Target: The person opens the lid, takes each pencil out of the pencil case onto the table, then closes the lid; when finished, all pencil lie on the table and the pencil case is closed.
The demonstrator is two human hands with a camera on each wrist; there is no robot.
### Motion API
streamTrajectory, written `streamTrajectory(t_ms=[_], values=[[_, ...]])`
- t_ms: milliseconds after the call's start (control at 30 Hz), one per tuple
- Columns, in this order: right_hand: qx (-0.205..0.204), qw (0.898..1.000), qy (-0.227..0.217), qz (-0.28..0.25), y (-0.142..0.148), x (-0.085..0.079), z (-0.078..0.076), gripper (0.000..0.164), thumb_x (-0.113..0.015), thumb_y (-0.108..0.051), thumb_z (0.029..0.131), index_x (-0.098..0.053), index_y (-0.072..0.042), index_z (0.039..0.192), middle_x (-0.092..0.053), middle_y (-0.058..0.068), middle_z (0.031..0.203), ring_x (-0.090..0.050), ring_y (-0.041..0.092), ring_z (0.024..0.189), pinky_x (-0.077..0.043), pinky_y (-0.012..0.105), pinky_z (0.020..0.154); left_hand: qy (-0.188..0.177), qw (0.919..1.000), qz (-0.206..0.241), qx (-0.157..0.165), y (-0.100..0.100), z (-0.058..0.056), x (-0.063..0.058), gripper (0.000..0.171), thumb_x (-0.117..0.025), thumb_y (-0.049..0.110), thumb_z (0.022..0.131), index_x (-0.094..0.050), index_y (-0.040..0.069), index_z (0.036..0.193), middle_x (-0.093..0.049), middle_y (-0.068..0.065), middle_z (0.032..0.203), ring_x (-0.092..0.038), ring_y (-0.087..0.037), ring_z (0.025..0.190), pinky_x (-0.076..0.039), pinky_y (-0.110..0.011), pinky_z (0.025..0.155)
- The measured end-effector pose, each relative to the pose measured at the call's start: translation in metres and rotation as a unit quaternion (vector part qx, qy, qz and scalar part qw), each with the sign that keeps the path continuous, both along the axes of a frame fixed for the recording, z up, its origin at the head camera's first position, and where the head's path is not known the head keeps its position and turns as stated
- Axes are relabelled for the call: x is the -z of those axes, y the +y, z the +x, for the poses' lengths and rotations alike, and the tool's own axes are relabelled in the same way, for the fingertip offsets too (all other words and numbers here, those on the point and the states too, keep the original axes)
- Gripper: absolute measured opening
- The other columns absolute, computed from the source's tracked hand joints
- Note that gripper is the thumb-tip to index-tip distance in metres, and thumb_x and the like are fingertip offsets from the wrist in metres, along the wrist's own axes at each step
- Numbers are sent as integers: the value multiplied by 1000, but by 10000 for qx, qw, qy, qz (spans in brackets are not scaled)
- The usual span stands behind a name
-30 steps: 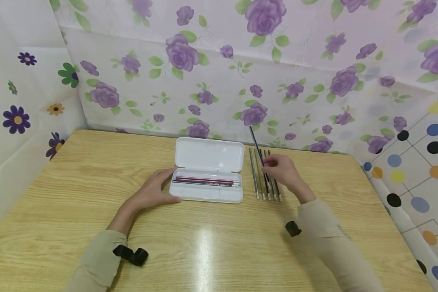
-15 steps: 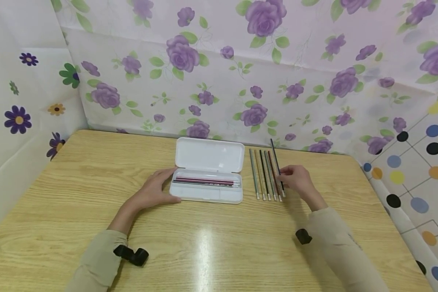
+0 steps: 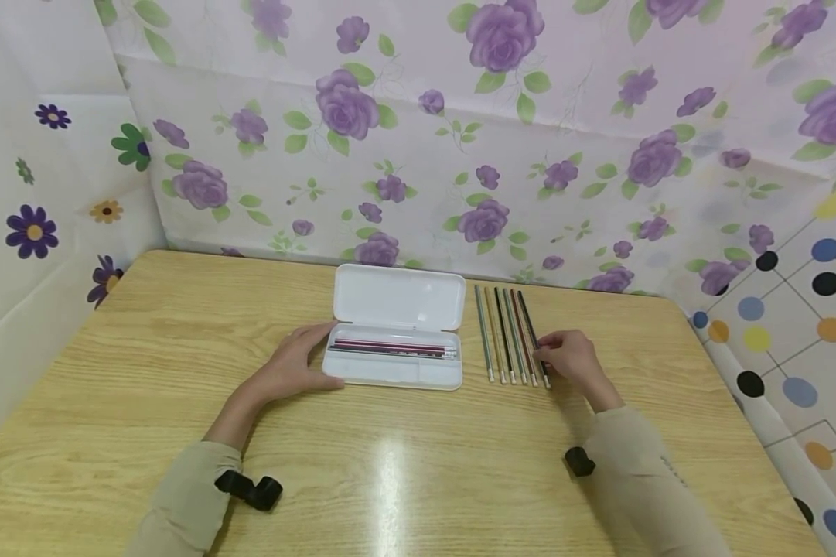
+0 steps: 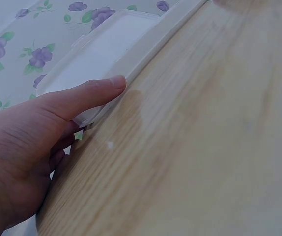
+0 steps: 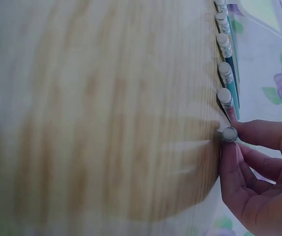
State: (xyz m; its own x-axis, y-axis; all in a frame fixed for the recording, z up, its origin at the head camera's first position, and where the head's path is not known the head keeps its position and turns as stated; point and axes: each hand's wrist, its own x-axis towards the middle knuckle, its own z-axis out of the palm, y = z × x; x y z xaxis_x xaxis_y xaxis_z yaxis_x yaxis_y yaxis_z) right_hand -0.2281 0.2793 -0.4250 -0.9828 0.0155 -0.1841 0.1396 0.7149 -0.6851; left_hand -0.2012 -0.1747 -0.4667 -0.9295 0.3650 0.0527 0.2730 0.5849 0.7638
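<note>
The tabletop (image 3: 320, 480) fills the lower frame. At centre, the white case (image 3: 398, 298) lies open with a few pencils (image 3: 390, 345) inside; right of it, five pencils (image 3: 504, 334) form a row. The left hand (image 3: 292, 363) holds the case's left end, usefully steadying it. The right hand's (image 3: 572, 357) grip pinches the dark pencil (image 3: 529, 321) at the row's right end; best lay it flat, ends level, clear of its neighbour, then release without dragging.

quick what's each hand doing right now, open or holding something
Left hand: holding the open white pencil case by its left end.
Right hand: pinching the rightmost dark pencil.
</note>
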Motion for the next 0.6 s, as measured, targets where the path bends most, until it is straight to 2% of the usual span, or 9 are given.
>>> streamTrajectory(t_ms=[133, 433, 600], values=[[-42, 9996, 141, 239, -2, 0, 0, 27, -68, -6, 88, -65, 13, 107, -67, 19, 91, -61, 15, 66, -52, 26, 59, -17, 10000, -9, -18, 0, 1, -1, 99, -86, 42, 70, -36, 14, 151, -37, -14, 149, -25, -39, 136, -22, -63, 105], [-163, 9981, 267, 526, -5, -1, 0, 26, -68, -6, 87, -65, 13, 106, -67, 17, 88, -62, 16, 65, -52, 28, 61, -34, 10000, 35, -14, 1, 1, 0, 99, -86, 43, 69, -36, 14, 150, -37, -14, 149, -25, -38, 136, -21, -63, 105], [-253, 9981, 235, 515, -6, -2, 0, 29, -66, -6, 89, -64, 14, 110, -67, 21, 94, -65, 21, 70, -54, 32, 64, 8, 10000, 16, -1, 1, 1, 0, 99, -86, 42, 70, -36, 13, 150, -37, -15, 149, -26, -39, 136, -22, -63, 105]])
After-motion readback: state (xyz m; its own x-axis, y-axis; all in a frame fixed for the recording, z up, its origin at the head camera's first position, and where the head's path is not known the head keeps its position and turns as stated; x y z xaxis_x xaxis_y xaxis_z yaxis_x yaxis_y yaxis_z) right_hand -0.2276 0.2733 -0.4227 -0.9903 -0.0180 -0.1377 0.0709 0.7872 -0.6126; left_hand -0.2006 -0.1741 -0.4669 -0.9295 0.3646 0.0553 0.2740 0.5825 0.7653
